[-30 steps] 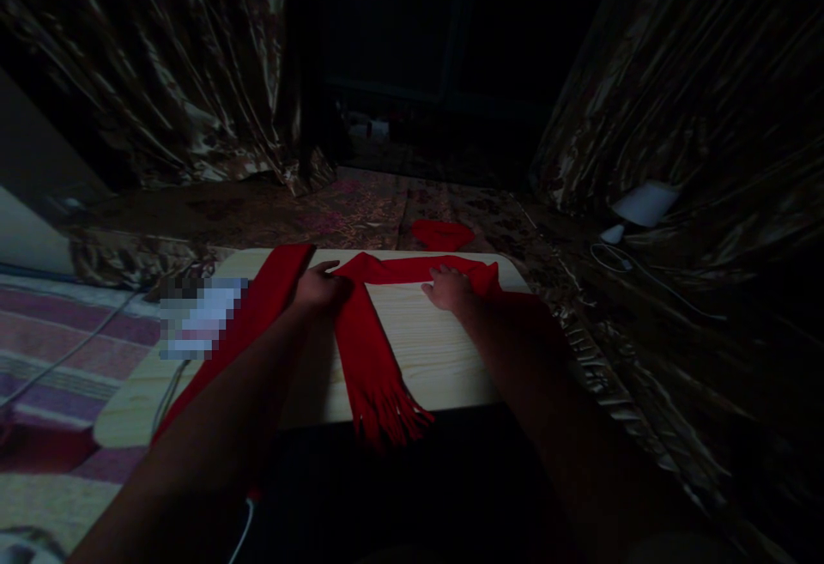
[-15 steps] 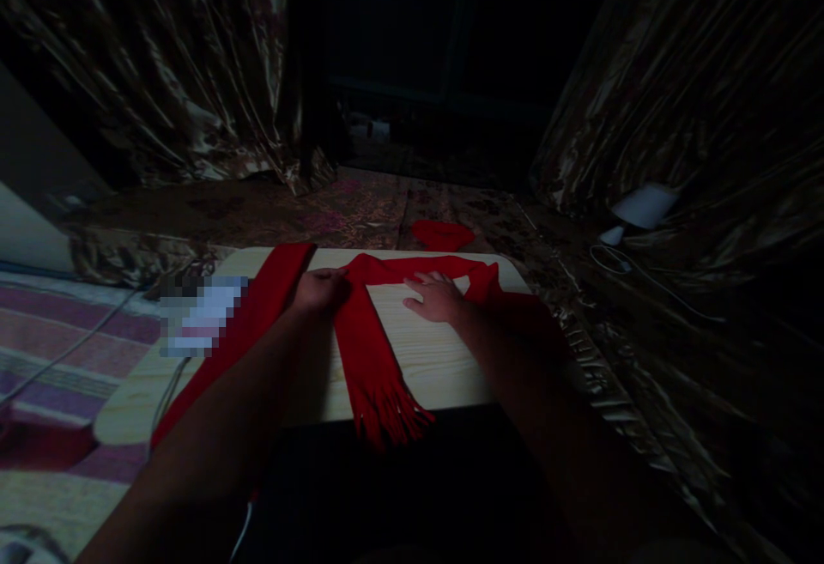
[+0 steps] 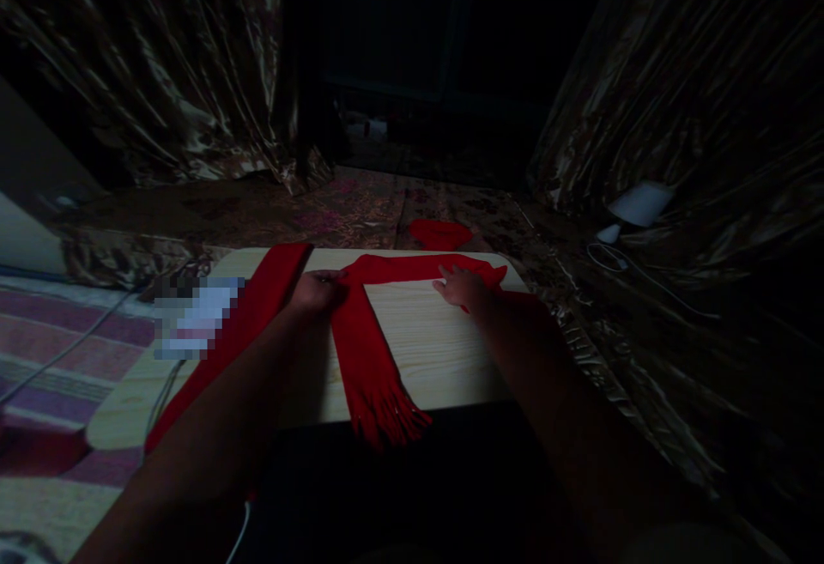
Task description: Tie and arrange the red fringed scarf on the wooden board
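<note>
A red scarf (image 3: pixel 370 349) with a fringed end lies on a light wooden table. One length runs across the far side of the tabletop, and the fringed end hangs down over the near edge. My left hand (image 3: pixel 315 292) is closed at the corner where the scarf bends, its fingertips pinching the cloth. Farther right, my right hand (image 3: pixel 462 288) rests on the scarf's far strip with fingers spread and outstretched. Another red band of cloth (image 3: pixel 274 276) slants along the left of the table, partly behind my left forearm.
The wooden table (image 3: pixel 431 349) has a blurred-out item (image 3: pixel 202 315) at its left with a cable. A red cloth piece (image 3: pixel 441 233) lies beyond the far edge. A small white lamp (image 3: pixel 640 205) with a cord stands at right. Patterned curtains hang on both sides.
My right hand has slid to the right along the scarf's far strip, which looks flatter. My left hand stays at the bend.
</note>
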`<state>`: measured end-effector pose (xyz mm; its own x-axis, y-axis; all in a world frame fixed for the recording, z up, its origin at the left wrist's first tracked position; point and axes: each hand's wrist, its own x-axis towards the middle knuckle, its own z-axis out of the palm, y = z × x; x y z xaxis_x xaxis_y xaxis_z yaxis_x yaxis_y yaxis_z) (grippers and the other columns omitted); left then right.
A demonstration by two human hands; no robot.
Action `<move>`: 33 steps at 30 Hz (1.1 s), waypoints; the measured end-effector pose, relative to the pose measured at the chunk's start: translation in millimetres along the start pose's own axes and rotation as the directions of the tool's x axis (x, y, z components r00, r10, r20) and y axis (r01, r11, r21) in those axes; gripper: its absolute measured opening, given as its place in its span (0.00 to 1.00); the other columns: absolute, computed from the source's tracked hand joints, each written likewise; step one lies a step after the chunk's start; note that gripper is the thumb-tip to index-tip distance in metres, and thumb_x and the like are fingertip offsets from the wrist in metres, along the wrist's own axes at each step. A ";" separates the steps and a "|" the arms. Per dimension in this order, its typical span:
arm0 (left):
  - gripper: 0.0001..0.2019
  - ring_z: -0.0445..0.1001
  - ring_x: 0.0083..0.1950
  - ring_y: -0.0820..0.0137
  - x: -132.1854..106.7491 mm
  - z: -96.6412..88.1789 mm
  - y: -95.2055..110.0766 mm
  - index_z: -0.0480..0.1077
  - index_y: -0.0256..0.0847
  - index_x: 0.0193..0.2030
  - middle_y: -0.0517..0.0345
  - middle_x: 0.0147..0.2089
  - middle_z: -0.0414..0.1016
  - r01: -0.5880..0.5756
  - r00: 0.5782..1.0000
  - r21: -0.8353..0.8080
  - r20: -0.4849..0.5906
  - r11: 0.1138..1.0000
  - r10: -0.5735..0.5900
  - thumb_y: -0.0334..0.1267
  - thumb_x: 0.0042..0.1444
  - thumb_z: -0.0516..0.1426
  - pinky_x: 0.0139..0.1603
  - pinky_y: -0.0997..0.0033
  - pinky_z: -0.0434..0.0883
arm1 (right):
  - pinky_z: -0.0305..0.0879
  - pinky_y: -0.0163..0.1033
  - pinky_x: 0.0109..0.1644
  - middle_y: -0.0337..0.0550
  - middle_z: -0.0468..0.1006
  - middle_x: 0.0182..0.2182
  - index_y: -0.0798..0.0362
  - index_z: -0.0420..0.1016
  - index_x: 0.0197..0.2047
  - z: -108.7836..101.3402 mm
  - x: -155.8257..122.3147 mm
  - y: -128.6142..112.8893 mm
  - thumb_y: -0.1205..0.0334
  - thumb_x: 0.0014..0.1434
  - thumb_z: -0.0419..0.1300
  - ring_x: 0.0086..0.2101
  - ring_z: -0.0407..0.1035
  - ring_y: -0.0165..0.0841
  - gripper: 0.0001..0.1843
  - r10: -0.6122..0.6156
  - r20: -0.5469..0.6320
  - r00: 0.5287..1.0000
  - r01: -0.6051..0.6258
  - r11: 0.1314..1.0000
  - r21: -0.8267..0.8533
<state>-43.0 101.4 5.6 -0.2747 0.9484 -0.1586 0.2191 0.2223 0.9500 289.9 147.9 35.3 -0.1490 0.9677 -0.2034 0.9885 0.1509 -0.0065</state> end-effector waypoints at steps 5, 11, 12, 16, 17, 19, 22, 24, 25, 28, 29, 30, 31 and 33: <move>0.27 0.60 0.17 0.78 -2.0 -1.9 -2.1 0.79 0.31 0.52 0.58 0.22 0.73 -0.045 0.997 -0.023 0.055 0.999 0.046 0.37 0.42 0.66 0.19 0.77 0.57 | 0.40 0.61 0.70 0.55 0.43 0.75 0.49 0.42 0.77 1.6 0.6 1.4 0.41 0.70 0.44 0.71 0.43 0.51 0.40 -0.016 -0.075 0.997 0.017 1.000 0.017; 0.29 0.78 0.35 0.61 -8.2 -0.4 -0.2 0.78 0.32 0.56 0.44 0.38 0.81 -0.202 0.979 0.161 0.063 0.966 0.195 0.45 0.47 0.66 0.35 0.64 0.74 | 0.40 0.59 0.71 0.50 0.43 0.75 0.44 0.44 0.77 16.2 -3.6 -22.0 0.36 0.68 0.43 0.72 0.41 0.49 0.40 -0.171 -0.063 0.983 0.174 0.984 0.048; 0.26 0.80 0.44 0.57 -10.2 1.9 2.8 0.78 0.34 0.55 0.42 0.44 0.82 -0.272 0.961 0.282 0.041 0.920 0.272 0.46 0.49 0.65 0.43 0.60 0.75 | 0.41 0.60 0.71 0.50 0.42 0.76 0.44 0.44 0.77 18.5 -3.6 -24.4 0.36 0.68 0.42 0.72 0.40 0.49 0.40 -0.172 -0.042 0.984 0.174 0.983 0.055; 0.28 0.55 0.74 0.50 -18.9 18.5 20.5 0.70 0.42 0.66 0.48 0.73 0.60 -0.516 0.822 0.634 0.178 0.576 0.541 0.47 0.60 0.55 0.72 0.46 0.54 | 0.39 0.64 0.71 0.49 0.39 0.76 0.44 0.41 0.77 22.1 -1.9 -28.8 0.35 0.68 0.39 0.73 0.37 0.50 0.41 -0.161 -0.029 0.987 0.162 0.984 0.068; 0.30 0.49 0.77 0.50 -19.9 23.4 24.1 0.65 0.42 0.70 0.49 0.76 0.54 -0.559 0.790 0.680 0.263 0.475 0.554 0.48 0.62 0.52 0.74 0.42 0.48 | 0.38 0.65 0.70 0.49 0.39 0.76 0.43 0.41 0.77 22.0 -0.9 -29.0 0.35 0.68 0.39 0.73 0.37 0.50 0.41 -0.161 -0.031 0.987 0.162 0.985 0.064; 0.32 0.42 0.78 0.51 -19.4 32.1 27.4 0.54 0.42 0.75 0.50 0.78 0.47 -0.607 0.754 0.740 0.421 0.289 0.504 0.50 0.67 0.44 0.73 0.35 0.40 | 0.34 0.67 0.70 0.48 0.40 0.76 0.43 0.41 0.77 21.6 2.1 -29.0 0.35 0.68 0.40 0.73 0.37 0.50 0.41 -0.163 -0.030 0.986 0.165 0.985 0.055; 0.35 0.38 0.79 0.52 -12.5 39.2 21.0 0.46 0.44 0.77 0.52 0.79 0.42 -0.574 0.805 0.783 0.484 0.241 0.343 0.57 0.68 0.37 0.72 0.31 0.37 | 0.32 0.66 0.71 0.47 0.40 0.76 0.41 0.41 0.77 22.7 9.0 -27.8 0.34 0.68 0.40 0.73 0.37 0.49 0.41 -0.161 -0.028 0.987 0.162 0.985 0.062; 0.37 0.36 0.79 0.52 -6.0 40.3 12.6 0.44 0.45 0.78 0.53 0.80 0.38 -0.529 0.844 0.804 0.467 0.270 0.263 0.61 0.67 0.35 0.72 0.33 0.40 | 0.33 0.66 0.71 0.45 0.39 0.76 0.40 0.40 0.77 25.2 13.9 -27.2 0.34 0.68 0.40 0.73 0.36 0.49 0.40 -0.154 -0.029 0.988 0.156 0.985 0.074; 0.38 0.35 0.79 0.53 -2.6 40.1 8.6 0.43 0.46 0.78 0.53 0.80 0.36 -0.513 0.856 0.810 0.458 0.284 0.240 0.62 0.67 0.35 0.73 0.34 0.41 | 0.33 0.66 0.71 0.45 0.38 0.76 0.39 0.40 0.77 26.9 16.0 -27.2 0.33 0.68 0.39 0.73 0.35 0.48 0.40 -0.151 -0.030 0.988 0.153 0.985 0.082; 0.38 0.32 0.80 0.55 6.3 39.6 1.6 0.41 0.49 0.78 0.55 0.80 0.34 -0.495 0.868 0.815 0.447 0.302 0.216 0.64 0.66 0.34 0.73 0.38 0.44 | 0.31 0.66 0.71 0.43 0.35 0.76 0.38 0.37 0.77 32.3 19.7 -28.4 0.33 0.68 0.38 0.73 0.31 0.47 0.40 -0.132 -0.039 0.990 0.136 0.985 0.106; 0.38 0.32 0.80 0.55 8.6 39.6 1.1 0.41 0.50 0.78 0.55 0.80 0.34 -0.491 0.871 0.817 0.446 0.303 0.207 0.64 0.66 0.34 0.73 0.38 0.44 | 0.30 0.66 0.71 0.42 0.34 0.76 0.38 0.37 0.77 33.7 20.0 -29.0 0.34 0.68 0.37 0.73 0.30 0.46 0.40 -0.121 -0.045 0.992 0.126 0.985 0.114; 0.38 0.32 0.80 0.54 10.3 39.7 1.3 0.41 0.50 0.78 0.55 0.80 0.34 -0.487 0.873 0.819 0.444 0.303 0.201 0.64 0.66 0.34 0.73 0.38 0.44 | 0.30 0.66 0.71 0.41 0.33 0.76 0.38 0.36 0.77 34.6 19.8 -29.6 0.34 0.69 0.37 0.73 0.29 0.46 0.39 -0.109 -0.051 0.993 0.115 0.986 0.120; 0.38 0.32 0.80 0.54 11.5 39.9 1.9 0.41 0.50 0.78 0.55 0.80 0.34 -0.484 0.875 0.821 0.442 0.303 0.199 0.64 0.66 0.35 0.73 0.38 0.44 | 0.29 0.66 0.71 0.41 0.33 0.76 0.38 0.36 0.77 34.8 19.1 -30.3 0.34 0.69 0.37 0.73 0.29 0.46 0.39 -0.100 -0.054 0.994 0.106 0.987 0.124; 0.38 0.33 0.80 0.54 12.2 40.2 3.6 0.42 0.51 0.78 0.54 0.80 0.33 -0.485 0.874 0.821 0.439 0.300 0.209 0.65 0.66 0.36 0.73 0.39 0.44 | 0.30 0.66 0.71 0.41 0.33 0.76 0.38 0.37 0.77 33.0 15.9 -32.1 0.35 0.69 0.37 0.73 0.30 0.46 0.39 -0.089 -0.060 0.994 0.096 0.987 0.127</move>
<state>-7.9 122.9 -3.7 0.2173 0.9744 -0.0577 0.9680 -0.2076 0.1408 256.6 151.7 -0.1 -0.2376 0.9609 -0.1426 0.9647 0.2161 -0.1508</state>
